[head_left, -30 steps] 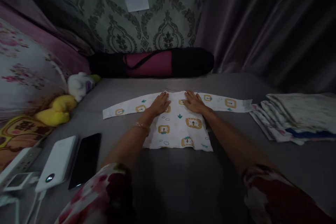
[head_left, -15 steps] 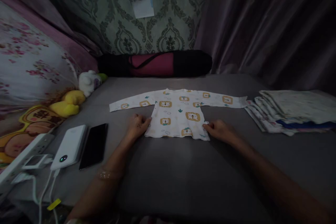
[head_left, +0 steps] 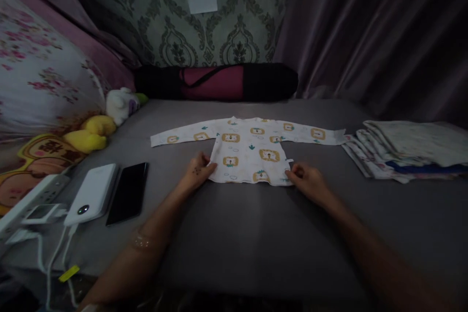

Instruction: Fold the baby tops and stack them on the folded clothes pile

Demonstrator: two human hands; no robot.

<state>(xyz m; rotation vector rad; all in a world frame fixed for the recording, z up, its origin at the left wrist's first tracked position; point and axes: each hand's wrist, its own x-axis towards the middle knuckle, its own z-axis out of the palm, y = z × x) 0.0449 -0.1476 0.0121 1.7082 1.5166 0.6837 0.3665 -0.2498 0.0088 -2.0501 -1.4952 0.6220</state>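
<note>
A white long-sleeved shirt (head_left: 248, 151) with yellow lion prints lies spread flat on the grey surface (head_left: 234, 234), its sleeves stretched out to both sides and its hem towards me. At the hem's left corner, my left hand (head_left: 198, 171) pinches the cloth between thumb and fingers. My right hand (head_left: 309, 181) grips the right lower edge in the same way, just below a small tag on the side seam. The tip of the right sleeve reaches the stack of folded clothes (head_left: 413, 144).
On the left lie a black phone (head_left: 127, 194), a white power bank (head_left: 93, 195) with cables and a power strip (head_left: 32, 202). Beyond them are a yellow plush (head_left: 91, 134) and a white plush (head_left: 120, 106). A long black and pink bag (head_left: 215, 82) lies along the wall.
Both hands still hold the lower corners. The hem's left corner has moved slightly inward and the right edge has been straightened. The whole view has tilted a little downward.
</note>
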